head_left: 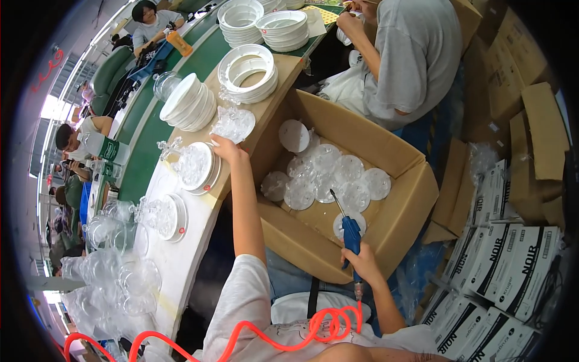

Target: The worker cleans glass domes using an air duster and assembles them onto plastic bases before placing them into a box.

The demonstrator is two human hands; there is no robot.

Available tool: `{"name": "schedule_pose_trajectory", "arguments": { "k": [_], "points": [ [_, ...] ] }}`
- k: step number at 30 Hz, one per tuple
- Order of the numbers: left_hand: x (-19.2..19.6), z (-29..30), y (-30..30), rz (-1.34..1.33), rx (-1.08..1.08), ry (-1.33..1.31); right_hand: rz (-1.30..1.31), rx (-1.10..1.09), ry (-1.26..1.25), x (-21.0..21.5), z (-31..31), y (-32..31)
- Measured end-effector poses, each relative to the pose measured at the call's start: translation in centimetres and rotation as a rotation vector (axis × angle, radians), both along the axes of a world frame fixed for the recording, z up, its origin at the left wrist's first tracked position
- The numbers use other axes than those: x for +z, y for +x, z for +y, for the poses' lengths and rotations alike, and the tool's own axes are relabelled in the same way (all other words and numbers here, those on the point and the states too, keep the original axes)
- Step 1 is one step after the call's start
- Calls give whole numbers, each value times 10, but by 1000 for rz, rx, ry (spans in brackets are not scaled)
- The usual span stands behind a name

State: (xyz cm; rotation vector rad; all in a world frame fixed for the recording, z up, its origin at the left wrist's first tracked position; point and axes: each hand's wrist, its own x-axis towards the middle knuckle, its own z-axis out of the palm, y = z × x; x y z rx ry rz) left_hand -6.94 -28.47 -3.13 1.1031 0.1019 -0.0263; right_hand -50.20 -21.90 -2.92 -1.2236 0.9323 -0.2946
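Observation:
My right hand is wrapped around a blue pneumatic screwdriver, its thin bit pointing up and left over the open cardboard box. A red coiled air hose runs from the tool's lower end. On the table to the left, my left hand is closed at the near edge of a clear plastic part with a round base; its fingertips are partly hidden. Inside the box lie several clear round plastic parts, and a whitish disc sits at its far left corner.
Stacks of white plastic rings line the table. Clear plastic domes crowd its near left end. A co-worker in a grey shirt sits beyond the box. Printed white cartons are piled at the right.

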Motion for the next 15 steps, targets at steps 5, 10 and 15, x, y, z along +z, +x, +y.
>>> {"name": "schedule_pose_trajectory", "arguments": {
  "k": [5,10,15],
  "points": [
    [-3,-9,-23,-360,438,735,13,6,6,-3,1,0],
    [5,-7,-46,-594,410,852,1,11,-14,-3,1,1],
    [23,7,-132,-957,254,754,36,-9,-6,-12,-1,-5]
  ]
}}
